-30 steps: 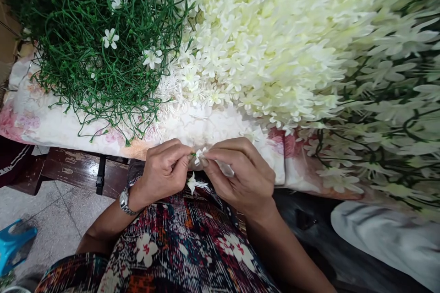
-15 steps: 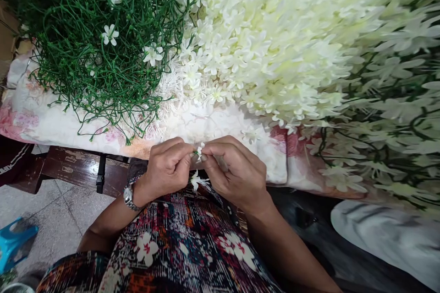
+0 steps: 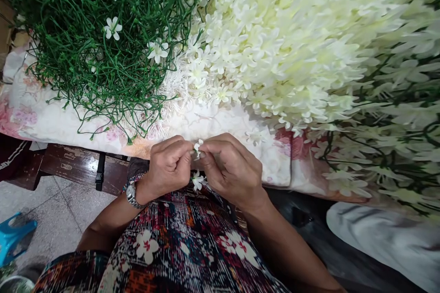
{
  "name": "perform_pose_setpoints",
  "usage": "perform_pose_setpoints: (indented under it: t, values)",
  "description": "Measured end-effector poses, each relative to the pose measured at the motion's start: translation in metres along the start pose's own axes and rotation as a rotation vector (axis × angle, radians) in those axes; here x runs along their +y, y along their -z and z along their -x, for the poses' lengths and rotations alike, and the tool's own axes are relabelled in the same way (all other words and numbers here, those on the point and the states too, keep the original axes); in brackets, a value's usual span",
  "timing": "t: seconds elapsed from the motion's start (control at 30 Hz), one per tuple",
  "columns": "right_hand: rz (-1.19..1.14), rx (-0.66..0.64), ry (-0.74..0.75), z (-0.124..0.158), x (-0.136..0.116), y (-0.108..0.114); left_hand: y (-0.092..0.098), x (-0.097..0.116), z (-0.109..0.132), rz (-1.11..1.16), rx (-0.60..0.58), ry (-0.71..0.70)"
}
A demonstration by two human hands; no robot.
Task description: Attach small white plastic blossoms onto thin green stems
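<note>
Between our two hands, just off the near edge of the tabletop covered in white cloth with a pink-and-orange floral print [image 3: 220, 121], we hold one small white artificial flower with narrow petals [image 3: 198, 146]. Our right hand [image 3: 233, 169] has its thumb and forefinger narrowed onto the right side of this pinched flower. Our left hand [image 3: 171, 165] makes an equally tight pinch at the flower's left side, on what we take to be the tip of a thin green stem, hidden by the fingers. We judge that so small a piece calls for fingertips alone, meeting tip to tip, with both hands low against the body to steady them.

Below the pinched flower sits a second white open-petalled flower [image 3: 197, 180]; whether it shares the stem, we cannot tell. Beyond and left of the pinched flower lies a tangled heap of thin green plastic stems [image 3: 113, 68]; beyond and right of it spreads a dense mound of creamy white blossoms [image 3: 275, 50]. The heaps are probably split this way so that each kind lies near one hand. Farther right of the pinched flower rest white blossoms on dark green stems [image 3: 347, 181].
</note>
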State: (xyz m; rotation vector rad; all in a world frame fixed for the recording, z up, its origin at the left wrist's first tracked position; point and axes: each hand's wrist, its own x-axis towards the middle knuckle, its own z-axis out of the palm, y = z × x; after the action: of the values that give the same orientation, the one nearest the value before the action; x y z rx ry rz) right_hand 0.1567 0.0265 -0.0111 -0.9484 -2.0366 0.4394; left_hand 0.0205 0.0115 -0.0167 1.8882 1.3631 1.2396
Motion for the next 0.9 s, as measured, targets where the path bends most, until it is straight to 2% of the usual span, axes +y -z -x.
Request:
perform_pose_setpoints:
  t: [0.27,0.4,0.57,0.77,0.9]
  values:
    - [-0.005,-0.04,0.007,-0.003,0.002,0.003,0.002,0.0,-0.002,0.044,-0.007,0.04]
    - [0.001,-0.049,0.028,-0.007,0.0,0.014,0.009,0.001,-0.005,0.228,-0.076,0.135]
    - [0.059,-0.043,0.138,-0.015,-0.002,0.032,0.017,0.003,-0.009,0.453,-0.091,0.284]
    - [0.14,-0.156,0.292,-0.022,-0.002,0.037,0.021,0.005,-0.01,0.456,-0.2,0.291]
    - [0.157,-0.149,0.326,-0.019,-0.001,0.034,0.021,0.004,-0.01,0.432,-0.242,0.304]
